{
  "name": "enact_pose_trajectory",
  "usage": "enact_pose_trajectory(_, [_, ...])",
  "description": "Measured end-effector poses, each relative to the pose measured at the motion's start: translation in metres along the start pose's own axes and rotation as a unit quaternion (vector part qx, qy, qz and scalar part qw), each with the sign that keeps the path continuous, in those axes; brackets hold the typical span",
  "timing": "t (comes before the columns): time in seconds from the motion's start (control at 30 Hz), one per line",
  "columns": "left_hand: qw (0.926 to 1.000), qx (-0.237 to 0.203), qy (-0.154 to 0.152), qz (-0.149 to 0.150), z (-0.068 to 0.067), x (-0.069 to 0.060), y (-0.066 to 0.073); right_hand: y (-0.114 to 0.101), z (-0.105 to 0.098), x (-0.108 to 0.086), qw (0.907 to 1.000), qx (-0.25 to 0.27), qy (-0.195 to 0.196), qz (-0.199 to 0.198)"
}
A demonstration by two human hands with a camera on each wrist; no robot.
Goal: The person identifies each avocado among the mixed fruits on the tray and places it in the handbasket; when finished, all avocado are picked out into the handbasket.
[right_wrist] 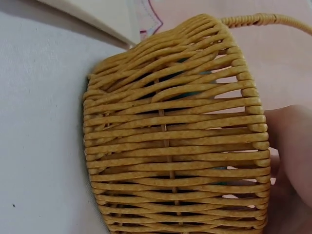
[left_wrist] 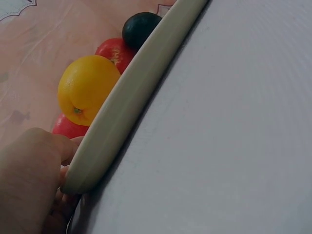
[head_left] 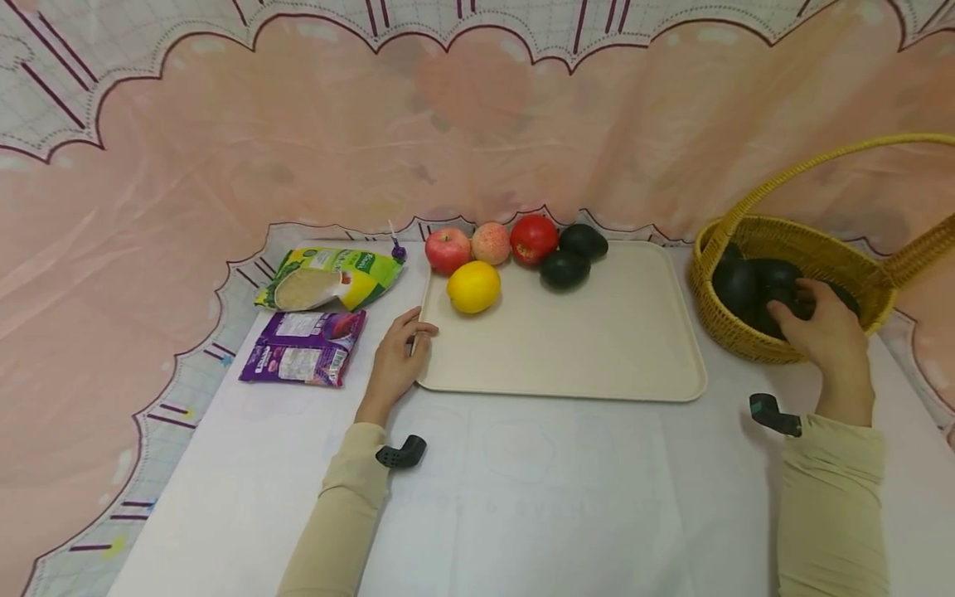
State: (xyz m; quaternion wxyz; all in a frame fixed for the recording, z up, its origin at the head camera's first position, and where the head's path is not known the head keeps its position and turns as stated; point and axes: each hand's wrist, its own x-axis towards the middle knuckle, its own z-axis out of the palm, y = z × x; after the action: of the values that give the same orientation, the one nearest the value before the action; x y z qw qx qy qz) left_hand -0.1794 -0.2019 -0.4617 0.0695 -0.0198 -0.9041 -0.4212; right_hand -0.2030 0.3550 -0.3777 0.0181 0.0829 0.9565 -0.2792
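Right grip (head_left: pixel 831 332), right of the tray (head_left: pixel 597 348), has thumb and fingers curled round an avocado (head_left: pixel 803 309) in the basket (head_left: pixel 746 342); left grip (head_left: pixel 399 356) pinches the tray's left rim. Best, I judge, lift straight up, clear of the handle (head_left: pixel 925 249), leaving the other avocados (head_left: pixel 734 286) undisturbed.

Gripped a dark fruit (head_left: pixel 780 282) in the basket (head_left: pixel 744 333) with the right hand (head_left: pixel 826 327). Held the left edge of the tray (head_left: pixel 574 352) with the left hand (head_left: pixel 399 355), near a lemon (head_left: pixel 473 288).
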Motion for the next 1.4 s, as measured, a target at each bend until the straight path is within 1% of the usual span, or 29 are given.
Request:
enact_pose_trajectory(0.1, [1.0,0.0,0.0,-0.002,0.0,0.001,-0.001,-0.004,0.003,-0.001,0.9987,0.037,0.033,-0.005])
enact_pose_trajectory(0.17, [1.0,-0.001,0.001,-0.001,0.0,0.001,-0.002,-0.006,0.004,-0.002,0.9964,0.055,0.064,-0.008])
enact_pose_trajectory(0.3, [1.0,-0.002,-0.004,-0.001,0.0,0.001,-0.002,-0.014,0.009,-0.004,0.9874,0.095,0.126,-0.02])
enact_pose_trajectory(0.37, [1.0,-0.004,-0.003,-0.002,-0.001,0.001,-0.002,-0.021,0.013,-0.005,0.9812,0.123,0.144,-0.037])
enact_pose_trajectory(0.43, [1.0,-0.003,0.0,-0.002,-0.003,0.0,-0.002,-0.03,0.017,-0.006,0.9735,0.149,0.162,-0.061])
enact_pose_trajectory(0.5, [1.0,-0.003,0.004,-0.001,-0.005,-0.001,-0.002,-0.04,0.023,-0.006,0.9633,0.17,0.184,-0.097])
enact_pose_trajectory(0.6, [0.9999,-0.005,0.009,0.005,-0.006,-0.002,-0.002,-0.051,0.032,-0.005,0.941,0.201,0.208,-0.176])
enact_pose_trajectory(0.63, [0.9999,-0.006,0.009,0.007,-0.007,-0.002,-0.002,-0.055,0.035,-0.004,0.9335,0.209,0.207,-0.206])
enact_pose_trajectory(0.7, [0.9999,-0.007,0.008,0.01,-0.007,-0.002,-0.002,-0.061,0.042,-0.003,0.9211,0.208,0.193,-0.267])
enact_pose_trajectory(0.77, [0.9999,-0.009,0.007,0.012,-0.007,-0.001,-0.002,-0.069,0.049,-0.002,0.9129,0.199,0.167,-0.315])
enact_pose_trajectory(0.8, [0.9999,-0.008,0.007,0.011,-0.006,-0.001,-0.002,-0.073,0.053,-0.001,0.9115,0.188,0.154,-0.332])
enact_pose_trajectory(0.87, [0.9999,-0.008,0.006,0.01,-0.006,-0.001,-0.002,-0.083,0.061,0.001,0.9123,0.163,0.13,-0.352])
enact_pose_trajectory(0.9, [0.9999,-0.008,0.005,0.01,-0.005,0.0,-0.002,-0.088,0.065,0.001,0.9141,0.153,0.117,-0.357])
enact_pose_trajectory(1.03, [0.9999,-0.012,0.002,0.007,-0.004,-0.001,-0.002,-0.109,0.081,0.004,0.9224,0.113,0.07,-0.363])
enact_pose_trajectory(1.13, [0.9998,-0.018,0.003,0.005,-0.003,-0.001,-0.002,-0.124,0.092,0.011,0.9231,0.095,0.041,-0.371])
enact_pose_trajectory(1.23, [0.9998,-0.019,0.006,0.007,-0.002,0.0,-0.003,-0.137,0.102,0.02,0.9237,0.081,0.019,-0.374])
enact_pose_trajectory(1.4, [0.9997,-0.02,0.004,0.014,-0.001,0.0,-0.003,-0.154,0.113,0.036,0.9306,0.051,0.0,-0.363])
